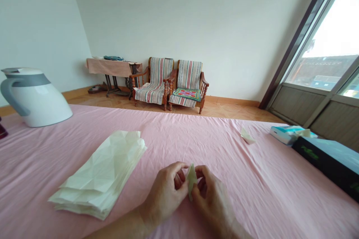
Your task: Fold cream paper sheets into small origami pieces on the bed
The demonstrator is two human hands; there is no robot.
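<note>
My left hand (165, 194) and my right hand (211, 198) meet over the pink tablecloth (252, 186), near the front edge. Between the fingertips of both hands stands a small folded piece of pale paper (191, 178), held upright and pinched from either side. A stack of creased pale paper sheets (102, 173) lies flat to the left of my left hand, not touched. A small folded paper piece (247, 135) rests farther back on the right.
A white and grey electric kettle (35, 97) stands at the far left. A tissue box (290, 134) and a dark box (331, 158) lie at the right edge. Two striped wooden chairs (171, 84) and a side table (113, 68) stand by the far wall.
</note>
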